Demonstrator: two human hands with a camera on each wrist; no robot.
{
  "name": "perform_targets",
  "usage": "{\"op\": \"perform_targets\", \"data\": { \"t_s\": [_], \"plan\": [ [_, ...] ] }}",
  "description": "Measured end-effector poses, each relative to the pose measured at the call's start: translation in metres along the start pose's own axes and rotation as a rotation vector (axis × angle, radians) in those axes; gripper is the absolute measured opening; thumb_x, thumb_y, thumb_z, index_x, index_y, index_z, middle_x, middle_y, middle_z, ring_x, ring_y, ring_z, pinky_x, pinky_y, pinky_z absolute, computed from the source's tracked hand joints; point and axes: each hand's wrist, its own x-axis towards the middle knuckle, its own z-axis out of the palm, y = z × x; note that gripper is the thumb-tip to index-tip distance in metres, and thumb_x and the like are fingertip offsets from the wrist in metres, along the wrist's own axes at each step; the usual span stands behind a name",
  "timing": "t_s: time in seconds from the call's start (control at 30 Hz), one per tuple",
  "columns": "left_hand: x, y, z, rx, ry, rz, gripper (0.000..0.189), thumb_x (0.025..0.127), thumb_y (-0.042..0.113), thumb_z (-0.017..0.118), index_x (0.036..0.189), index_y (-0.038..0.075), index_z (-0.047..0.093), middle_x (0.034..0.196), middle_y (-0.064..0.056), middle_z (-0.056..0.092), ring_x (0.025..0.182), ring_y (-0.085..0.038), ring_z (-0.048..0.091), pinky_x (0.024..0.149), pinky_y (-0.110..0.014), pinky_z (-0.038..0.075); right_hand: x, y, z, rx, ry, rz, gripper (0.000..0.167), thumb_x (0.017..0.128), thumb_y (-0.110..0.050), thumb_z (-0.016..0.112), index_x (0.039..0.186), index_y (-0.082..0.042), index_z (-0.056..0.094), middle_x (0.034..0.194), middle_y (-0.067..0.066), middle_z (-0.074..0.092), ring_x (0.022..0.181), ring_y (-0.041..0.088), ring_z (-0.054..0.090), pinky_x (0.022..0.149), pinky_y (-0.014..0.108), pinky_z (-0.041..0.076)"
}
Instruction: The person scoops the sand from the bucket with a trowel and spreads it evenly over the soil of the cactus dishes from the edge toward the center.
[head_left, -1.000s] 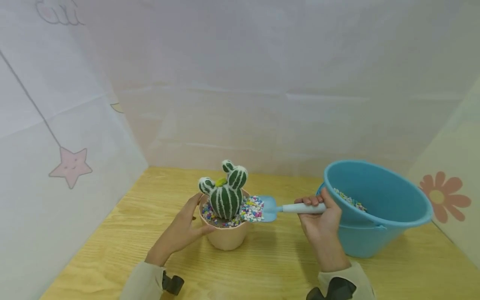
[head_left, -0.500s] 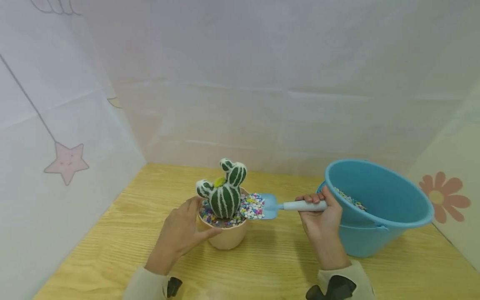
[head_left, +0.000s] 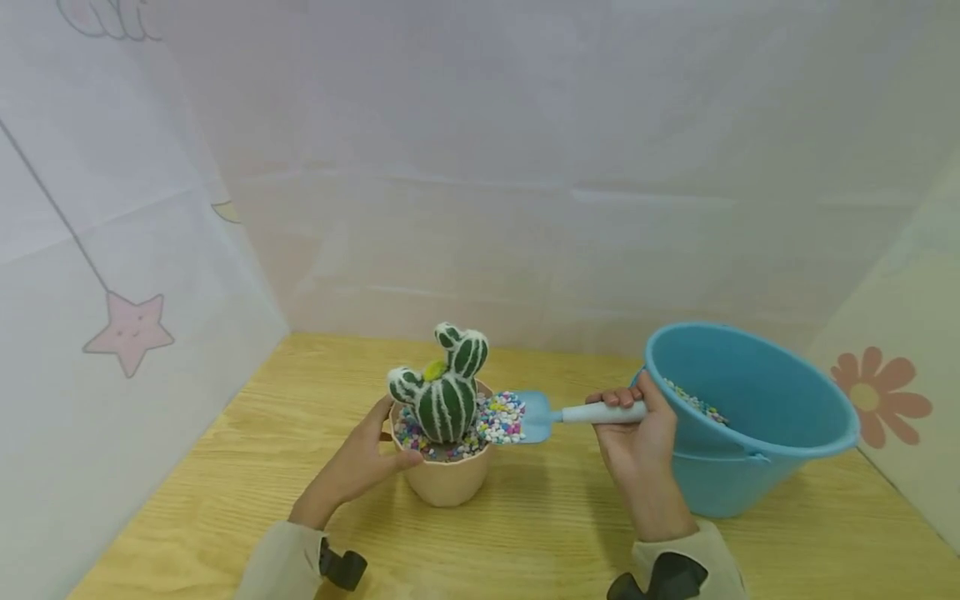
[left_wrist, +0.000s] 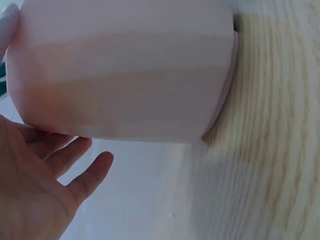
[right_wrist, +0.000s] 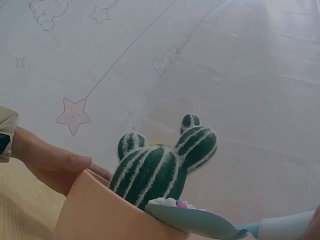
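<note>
A peach flower pot point(head_left: 447, 485) stands on the wooden table, with a green, white-striped cactus point(head_left: 446, 408) upright in it and coloured pebbles around its base. My left hand point(head_left: 358, 460) holds the pot's left side, thumb at the front rim and fingers round the back; the left wrist view shows the fingertips point(left_wrist: 82, 145) against the pot wall. My right hand point(head_left: 637, 442) grips the white handle of a small blue shovel point(head_left: 536, 417), palm up. White and coloured pebbles point(head_left: 501, 417) load its blade, whose tip overlaps the pot's right rim.
A blue bucket point(head_left: 720, 479) leans to the right, just beyond my right hand, with more pebbles point(head_left: 693, 402) inside. Printed white cloth point(head_left: 480, 208) walls the table point(head_left: 315, 383) at the back and both sides.
The shovel stays level at the pot's rim, its load about the same. My left hand loosened its hold half a second ago and is now back around the pot. The view shifts slightly.
</note>
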Motion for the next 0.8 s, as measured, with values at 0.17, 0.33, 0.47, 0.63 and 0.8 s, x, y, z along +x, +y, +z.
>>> {"op": "perform_targets", "data": {
  "t_s": [0.17,0.33,0.47,0.63,0.8],
  "plan": [
    [0.000,0.003,0.000,0.060,0.008,-0.028,0.093,0.087,0.045,0.065,0.153,0.008,0.011,0.157,-0.021,0.018,0.140,-0.042,0.027,0.107,-0.057,0.034,0.000,0.001,0.001,-0.015,-0.033,-0.013,0.037,0.101,-0.020,0.048,0.066,-0.006,0.044,0.056,0.009,0.044,0.056,0.024,0.044,0.071,0.034,0.036],
    [-0.002,0.010,0.000,0.179,0.024,-0.033,0.093,0.085,0.049,0.067,0.152,0.008,0.017,0.155,-0.020,0.025,0.140,-0.042,0.028,0.110,-0.059,0.029,0.000,0.000,0.003,-0.061,-0.054,-0.035,0.038,0.102,-0.020,0.046,0.066,-0.006,0.044,0.056,0.009,0.046,0.057,0.023,0.045,0.070,0.034,0.038],
    [-0.004,0.011,-0.001,0.232,0.040,-0.006,0.093,0.082,0.053,0.068,0.148,0.005,0.022,0.151,-0.023,0.032,0.136,-0.044,0.035,0.106,-0.058,0.034,0.001,0.002,0.009,-0.146,-0.060,-0.046,0.037,0.101,-0.022,0.047,0.068,-0.007,0.044,0.057,0.007,0.047,0.057,0.021,0.047,0.069,0.032,0.039],
    [-0.004,0.010,-0.002,0.218,0.040,0.017,0.092,0.082,0.055,0.067,0.147,0.006,0.023,0.151,-0.023,0.030,0.136,-0.044,0.034,0.106,-0.059,0.035,0.002,0.005,0.019,-0.273,-0.057,-0.075,0.033,0.098,-0.025,0.051,0.071,-0.009,0.043,0.058,0.004,0.046,0.058,0.018,0.047,0.068,0.029,0.038],
    [-0.004,0.009,-0.002,0.165,0.013,0.065,0.096,0.084,0.052,0.066,0.152,0.010,0.013,0.154,-0.021,0.025,0.139,-0.042,0.029,0.108,-0.059,0.031,0.002,0.007,0.023,-0.322,-0.083,-0.093,0.031,0.099,-0.023,0.050,0.072,-0.009,0.045,0.058,0.003,0.046,0.058,0.016,0.047,0.067,0.029,0.039]
  ]
}}
